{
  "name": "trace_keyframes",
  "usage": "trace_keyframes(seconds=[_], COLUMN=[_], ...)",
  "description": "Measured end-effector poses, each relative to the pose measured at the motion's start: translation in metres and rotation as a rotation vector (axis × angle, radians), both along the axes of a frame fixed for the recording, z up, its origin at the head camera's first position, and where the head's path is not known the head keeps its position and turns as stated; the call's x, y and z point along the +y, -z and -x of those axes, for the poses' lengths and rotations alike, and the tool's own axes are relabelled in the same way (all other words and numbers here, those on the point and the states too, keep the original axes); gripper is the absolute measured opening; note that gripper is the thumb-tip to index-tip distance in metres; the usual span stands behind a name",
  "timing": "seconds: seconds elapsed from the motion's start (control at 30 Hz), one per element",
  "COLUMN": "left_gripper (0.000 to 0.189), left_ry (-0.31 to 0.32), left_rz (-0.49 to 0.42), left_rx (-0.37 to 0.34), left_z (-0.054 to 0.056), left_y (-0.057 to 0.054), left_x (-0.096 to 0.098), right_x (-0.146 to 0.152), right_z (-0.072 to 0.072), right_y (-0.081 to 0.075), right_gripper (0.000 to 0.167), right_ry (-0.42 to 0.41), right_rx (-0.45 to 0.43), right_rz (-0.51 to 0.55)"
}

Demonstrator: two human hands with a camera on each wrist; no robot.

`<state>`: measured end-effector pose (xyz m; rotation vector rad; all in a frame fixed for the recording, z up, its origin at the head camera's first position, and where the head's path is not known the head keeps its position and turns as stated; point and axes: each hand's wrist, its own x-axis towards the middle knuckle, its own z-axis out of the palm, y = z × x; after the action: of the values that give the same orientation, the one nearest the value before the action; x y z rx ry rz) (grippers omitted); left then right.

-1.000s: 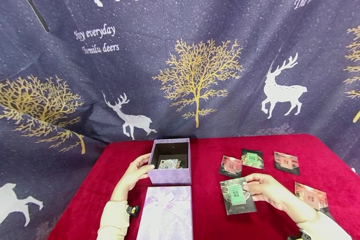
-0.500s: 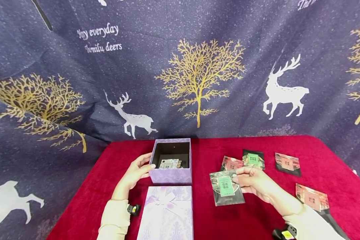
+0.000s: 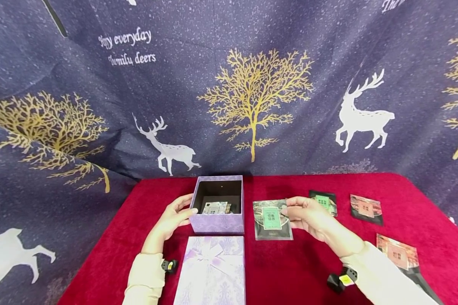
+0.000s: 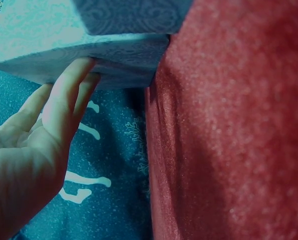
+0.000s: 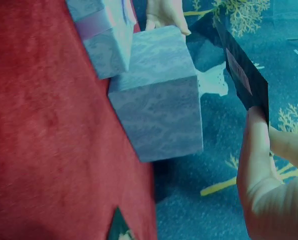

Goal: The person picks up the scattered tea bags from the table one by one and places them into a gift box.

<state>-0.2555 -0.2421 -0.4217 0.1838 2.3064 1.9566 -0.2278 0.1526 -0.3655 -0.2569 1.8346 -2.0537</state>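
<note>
My right hand [image 3: 309,216] pinches a dark tea packet [image 3: 272,220] with a green label by its right edge, thumb in front. The packet is just right of a purple box [image 3: 216,225], raised and facing me; the right wrist view catches this packet [image 5: 241,70] nearly edge-on. The lidless box has a dark inside, where pale packets [image 3: 215,208] lie. My left hand [image 3: 171,218] is at its near left corner, thumb at the front rim. In the left wrist view, extended fingers [image 4: 64,97] touch the box's patterned side.
In front of the box lies its lid [image 3: 213,275], with a ribbon bow. On the red cloth [image 3: 290,279] to the right are a green-labelled packet [image 3: 324,202] and red-labelled packets [image 3: 366,208], [image 3: 397,254]. A deer-and-tree curtain [image 3: 309,34] hangs behind.
My right hand has carried the green-labelled packet left and farther back, to beside the box. A red-labelled packet lying on the cloth is now hidden behind that hand. My left hand stays put.
</note>
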Motion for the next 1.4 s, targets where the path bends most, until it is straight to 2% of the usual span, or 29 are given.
trace_keyframes(seconds=[0.4,0.67,0.87,1.07,1.4], left_gripper=[0.059,0.059,0.059,0.059,0.059], left_ry=[-0.014,0.005,0.006,0.007,0.003], left_rz=[0.011,0.012,0.002,0.005,0.017], left_rx=[-0.006,0.009,0.002,0.003,0.009], left_z=[0.003,0.000,-0.001,0.000,0.001], left_y=[0.002,-0.001,-0.002,-0.002,-0.001], left_x=[0.000,-0.001,0.000,0.001,0.000], right_x=[-0.035,-0.058,-0.073,-0.085,-0.108], right_z=[0.024,0.040,0.050,0.058,0.070], right_y=[-0.014,-0.019,-0.018,-0.017,-0.011], right_gripper=[0.012,0.016,0.018,0.020,0.022], right_ry=[0.056,0.121,0.165,0.201,0.207], right_rx=[0.012,0.035,0.016,0.003,-0.002], right_rz=[0.020,-0.001,-0.054,-0.065,-0.073])
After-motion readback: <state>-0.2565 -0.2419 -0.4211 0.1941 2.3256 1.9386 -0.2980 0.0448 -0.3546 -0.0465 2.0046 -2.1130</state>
